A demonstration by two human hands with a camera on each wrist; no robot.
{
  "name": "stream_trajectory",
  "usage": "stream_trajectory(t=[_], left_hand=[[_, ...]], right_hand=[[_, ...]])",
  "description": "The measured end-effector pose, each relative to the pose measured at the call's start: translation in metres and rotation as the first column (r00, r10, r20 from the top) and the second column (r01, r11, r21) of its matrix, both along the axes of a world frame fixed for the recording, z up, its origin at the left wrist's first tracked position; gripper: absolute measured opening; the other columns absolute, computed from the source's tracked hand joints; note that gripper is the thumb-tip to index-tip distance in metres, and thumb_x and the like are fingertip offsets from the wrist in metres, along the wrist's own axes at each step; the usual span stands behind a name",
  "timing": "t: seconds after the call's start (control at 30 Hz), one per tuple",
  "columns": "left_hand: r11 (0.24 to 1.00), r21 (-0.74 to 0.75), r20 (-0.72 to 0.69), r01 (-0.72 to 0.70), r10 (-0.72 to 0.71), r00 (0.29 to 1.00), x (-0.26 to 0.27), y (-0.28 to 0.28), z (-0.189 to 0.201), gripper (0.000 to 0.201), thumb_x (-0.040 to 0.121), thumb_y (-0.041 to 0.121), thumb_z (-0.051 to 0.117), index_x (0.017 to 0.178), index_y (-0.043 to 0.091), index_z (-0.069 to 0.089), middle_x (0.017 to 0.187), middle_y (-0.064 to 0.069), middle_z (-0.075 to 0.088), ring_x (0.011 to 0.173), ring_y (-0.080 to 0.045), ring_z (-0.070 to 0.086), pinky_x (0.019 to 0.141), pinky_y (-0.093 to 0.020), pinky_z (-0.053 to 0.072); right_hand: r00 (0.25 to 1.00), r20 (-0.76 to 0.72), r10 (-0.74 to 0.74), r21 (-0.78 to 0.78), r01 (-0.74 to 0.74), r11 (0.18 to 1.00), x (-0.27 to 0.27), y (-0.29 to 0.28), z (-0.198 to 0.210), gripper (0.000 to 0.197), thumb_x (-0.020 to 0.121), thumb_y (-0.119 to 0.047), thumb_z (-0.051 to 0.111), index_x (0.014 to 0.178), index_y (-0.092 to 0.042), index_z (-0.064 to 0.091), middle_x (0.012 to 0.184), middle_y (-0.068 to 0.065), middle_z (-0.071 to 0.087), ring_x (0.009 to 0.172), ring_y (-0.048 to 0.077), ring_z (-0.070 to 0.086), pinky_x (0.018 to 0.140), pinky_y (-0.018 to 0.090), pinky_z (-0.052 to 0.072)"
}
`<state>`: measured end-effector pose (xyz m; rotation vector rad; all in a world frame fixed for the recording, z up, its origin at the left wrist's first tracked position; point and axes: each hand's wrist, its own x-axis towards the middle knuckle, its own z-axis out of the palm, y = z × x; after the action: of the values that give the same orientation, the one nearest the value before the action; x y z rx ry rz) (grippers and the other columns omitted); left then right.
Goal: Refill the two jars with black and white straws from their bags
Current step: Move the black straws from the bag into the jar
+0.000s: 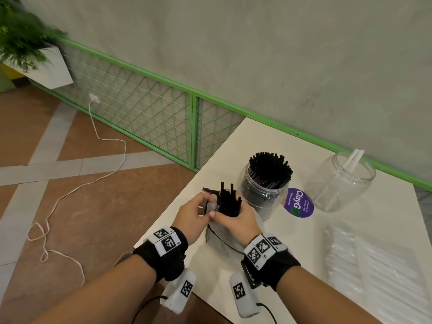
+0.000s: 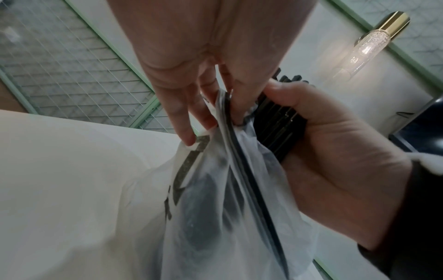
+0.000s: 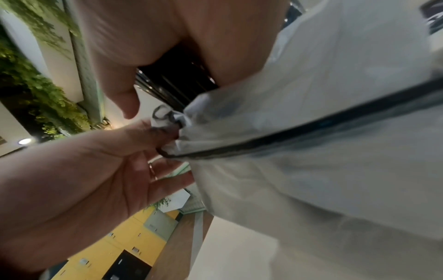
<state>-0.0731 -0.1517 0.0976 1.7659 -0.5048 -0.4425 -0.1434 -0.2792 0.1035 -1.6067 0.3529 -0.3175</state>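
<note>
Now, from the head view, my right hand (image 1: 236, 220) has its fingers wrapped round a bundle of thin black plastic straws (image 1: 228, 202) standing up out of the mouth of a translucent white plastic bag with a black trim line (image 1: 224, 235), while my left hand (image 1: 195, 215) pinches the bag's rim beside them; I judge the left is there to hold the bag back so the bundle slides free without dragging the film along. Just beyond stands the clear plastic jar packed with black straws (image 1: 266, 183), close enough that I judge the lift over to it will be short, and further right the clear plastic jar holding only a couple of white straws (image 1: 340, 183) sits near a flat clear packet of white straws (image 1: 378, 265) lying on the white surface (image 1: 292, 253); a round purple sticker (image 1: 298, 203) lies between the two jars. From the left wrist view, the left fingers (image 2: 187, 117) are narrow, nipping the bag's folded edge (image 2: 223, 121), with the little finger touching the film lower down, and the right hand (image 2: 330, 147) is curled about the black straws (image 2: 278, 130), which sit just behind the pinched edge. From the right wrist view, the straws (image 3: 177, 83) run between my right thumb and palm, the bag (image 3: 311, 132) bunched directly below them, and the left fingertips (image 3: 165, 132) grip its gathered rim just under the bundle.
</note>
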Motion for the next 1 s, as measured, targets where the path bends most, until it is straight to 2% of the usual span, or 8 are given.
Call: stream_trajectory(t=[0.17, 0.3, 0.43, 0.5, 0.6, 0.7, 0.83, 1.0], left_hand=[[1.000, 0.004, -0.023, 0.020, -0.020, 1.000, 0.005, 0.002, -0.001, 0.035, 0.079, 0.003, 0.064, 0.084, 0.038, 0.062, 0.091, -0.009, 0.061, 0.069, -0.017, 0.057, 0.067, -0.032, 0.050], [1.000, 0.022, -0.016, 0.009, -0.008, 1.000, 0.005, 0.002, -0.002, 0.030, 0.080, 0.007, 0.066, 0.085, 0.037, 0.062, 0.090, -0.006, 0.062, 0.070, -0.018, 0.058, 0.067, -0.033, 0.051], [1.000, -0.005, -0.028, 0.026, -0.026, 0.999, 0.002, -0.001, 0.000, 0.025, 0.081, 0.000, 0.063, 0.089, 0.024, 0.064, 0.087, 0.016, 0.063, 0.076, -0.015, 0.060, 0.068, -0.019, 0.048], [0.999, -0.025, -0.037, 0.039, -0.040, 0.999, 0.001, -0.001, 0.000, 0.026, 0.082, 0.000, 0.063, 0.088, 0.026, 0.065, 0.083, 0.016, 0.064, 0.076, -0.014, 0.060, 0.072, -0.021, 0.049], [0.999, 0.002, -0.039, 0.035, -0.035, 0.999, 0.001, -0.002, -0.005, 0.035, 0.078, 0.000, 0.066, 0.084, 0.034, 0.066, 0.077, 0.004, 0.063, 0.074, -0.016, 0.058, 0.078, -0.033, 0.050], [0.999, 0.046, -0.015, 0.009, -0.008, 1.000, 0.002, -0.002, -0.010, 0.035, 0.076, 0.004, 0.067, 0.085, 0.038, 0.067, 0.083, -0.010, 0.066, 0.073, -0.025, 0.057, 0.078, -0.041, 0.052], [0.997, 0.075, -0.047, -0.034, 0.037, 0.998, 0.006, 0.006, -0.014, 0.031, 0.075, 0.006, 0.065, 0.084, 0.036, 0.066, 0.085, -0.008, 0.067, 0.082, -0.036, 0.062, 0.077, -0.048, 0.055], [0.995, 0.099, -0.070, -0.028, 0.035, 0.997, 0.006, 0.013, -0.018, 0.030, 0.076, 0.004, 0.067, 0.081, 0.034, 0.065, 0.083, -0.001, 0.064, 0.076, -0.026, 0.061, 0.078, -0.048, 0.055]], right_hand=[[0.999, -0.021, 0.046, -0.161, -0.049, 0.986, -0.004, -0.009, 0.010, 0.079, 0.069, -0.013, 0.082, 0.133, -0.032, 0.040, 0.117, -0.008, 0.056, 0.107, -0.008, 0.051, 0.091, 0.009, 0.041], [0.997, -0.035, 0.076, -0.269, -0.082, 0.960, -0.003, -0.016, 0.016, 0.069, 0.071, -0.019, 0.081, 0.128, -0.035, 0.046, 0.118, -0.016, 0.054, 0.108, -0.012, 0.049, 0.089, 0.003, 0.037], [0.996, -0.039, 0.074, -0.252, -0.082, 0.964, 0.002, -0.015, 0.009, 0.061, 0.068, -0.025, 0.080, 0.121, -0.037, 0.052, 0.116, -0.004, 0.063, 0.110, 0.009, 0.058, 0.096, 0.023, 0.045], [1.000, 0.005, 0.024, -0.188, -0.023, 0.982, 0.005, -0.011, 0.003, 0.047, 0.069, -0.019, 0.079, 0.111, -0.030, 0.059, 0.107, -0.001, 0.066, 0.104, 0.015, 0.062, 0.094, 0.032, 0.049], [0.998, 0.054, -0.039, -0.176, 0.048, 0.983, 0.007, -0.007, 0.003, 0.028, 0.075, -0.002, 0.073, 0.096, -0.016, 0.061, 0.092, -0.005, 0.063, 0.090, 0.003, 0.060, 0.084, 0.019, 0.047], [0.993, 0.089, -0.074, -0.209, 0.091, 0.974, 0.010, -0.006, 0.012, 0.025, 0.075, 0.003, 0.068, 0.090, -0.013, 0.058, 0.085, -0.005, 0.060, 0.079, -0.002, 0.056, 0.076, 0.010, 0.043], [0.974, 0.150, -0.171, -0.156, 0.194, 0.968, 0.004, -0.018, 0.022, 0.026, 0.077, -0.003, 0.070, 0.090, -0.022, 0.058, 0.085, -0.001, 0.063, 0.084, 0.013, 0.061, 0.082, 0.024, 0.051], [0.967, 0.103, -0.234, -0.160, 0.248, 0.955, -0.020, -0.027, 0.002, 0.040, 0.074, -0.009, 0.073, 0.099, -0.030, 0.052, 0.094, 0.008, 0.063, 0.090, 0.019, 0.062, 0.085, 0.036, 0.053]])
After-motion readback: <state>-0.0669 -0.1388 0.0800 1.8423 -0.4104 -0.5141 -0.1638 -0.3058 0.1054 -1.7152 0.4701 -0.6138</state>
